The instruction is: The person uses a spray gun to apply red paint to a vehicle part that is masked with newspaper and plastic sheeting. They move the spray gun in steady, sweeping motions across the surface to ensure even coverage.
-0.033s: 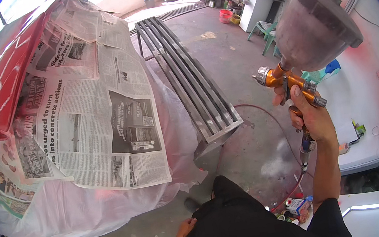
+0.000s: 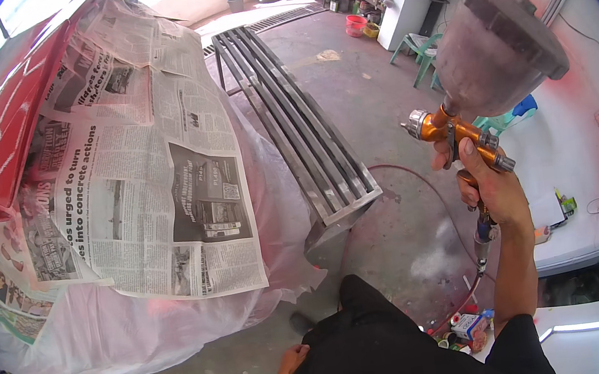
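Right hand (image 2: 489, 187) clenched around orange spray gun (image 2: 461, 135); left hand (image 2: 293, 360) empty, fingers hard to read. Newspaper (image 2: 154, 184) hides masked red panel (image 2: 9, 136). Stained concrete floor (image 2: 369, 85).

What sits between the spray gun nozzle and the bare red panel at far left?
The spray gun in the right hand points left. Between it and the red panel lie the slatted metal bench and the car's masking: newspaper over plastic sheeting. The left hand hangs low, clear of that line.
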Motion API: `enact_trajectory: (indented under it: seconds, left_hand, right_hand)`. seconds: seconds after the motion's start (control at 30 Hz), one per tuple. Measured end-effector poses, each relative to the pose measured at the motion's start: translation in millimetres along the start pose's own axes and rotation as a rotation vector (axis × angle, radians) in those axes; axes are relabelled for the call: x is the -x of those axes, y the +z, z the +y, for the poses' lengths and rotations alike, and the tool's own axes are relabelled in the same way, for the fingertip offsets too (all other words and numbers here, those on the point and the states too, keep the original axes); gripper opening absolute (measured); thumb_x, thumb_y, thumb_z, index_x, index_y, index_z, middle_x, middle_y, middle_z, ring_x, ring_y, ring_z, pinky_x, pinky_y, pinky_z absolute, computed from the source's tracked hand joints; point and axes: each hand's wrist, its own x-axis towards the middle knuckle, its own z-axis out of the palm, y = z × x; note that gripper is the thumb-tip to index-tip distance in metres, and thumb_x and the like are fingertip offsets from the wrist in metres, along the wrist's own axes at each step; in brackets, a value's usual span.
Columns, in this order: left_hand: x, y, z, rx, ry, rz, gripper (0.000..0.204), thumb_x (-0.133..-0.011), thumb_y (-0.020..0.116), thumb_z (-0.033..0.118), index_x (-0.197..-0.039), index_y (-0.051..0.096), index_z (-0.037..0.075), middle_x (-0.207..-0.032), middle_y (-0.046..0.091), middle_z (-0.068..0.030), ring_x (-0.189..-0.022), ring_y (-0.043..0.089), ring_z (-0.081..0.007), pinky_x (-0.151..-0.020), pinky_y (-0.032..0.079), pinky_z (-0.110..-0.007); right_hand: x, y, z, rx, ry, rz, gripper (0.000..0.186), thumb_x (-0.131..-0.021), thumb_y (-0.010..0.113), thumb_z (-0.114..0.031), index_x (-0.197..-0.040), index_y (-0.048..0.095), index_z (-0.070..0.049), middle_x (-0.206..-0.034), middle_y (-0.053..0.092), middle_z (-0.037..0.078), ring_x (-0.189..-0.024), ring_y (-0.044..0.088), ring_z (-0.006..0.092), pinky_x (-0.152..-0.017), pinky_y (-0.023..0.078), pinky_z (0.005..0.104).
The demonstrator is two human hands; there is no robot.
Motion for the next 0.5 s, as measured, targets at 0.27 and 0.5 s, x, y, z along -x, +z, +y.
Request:
enact_trajectory:
  seconds: [0.27, 0.5]
  left_hand:
    - [-31, 71, 77, -0.247, 0.102, 0.349, 0.037, -0.101, 0.059, 0.034, -0.097, 0.071, 0.0, -0.09, 0.072, -0.0263, -0.092, 0.069, -0.0486, -0.084, 0.054, -0.053]
    - [-64, 136, 235, -0.155, -0.149, 0.148, 0.04, -0.103, 0.059, 0.04, -0.092, 0.069, 0.003, -0.094, 0.071, -0.027, -0.096, 0.068, -0.0483, -0.085, 0.053, -0.053]
  right_hand:
    - [-57, -59, 76, -0.014, 0.089, -0.026, 0.053, -0.109, 0.055, -0.049, -0.137, 0.063, -0.004, -0.097, 0.071, 0.007, -0.05, 0.043, 0.0028, -0.046, 0.036, 0.0224]
    - [-234, -144, 189, -0.033, 0.084, -0.151, 0.055, -0.109, 0.057, -0.05, -0.139, 0.062, -0.005, -0.097, 0.071, 0.008, -0.048, 0.042, 0.0029, -0.044, 0.035, 0.0216]
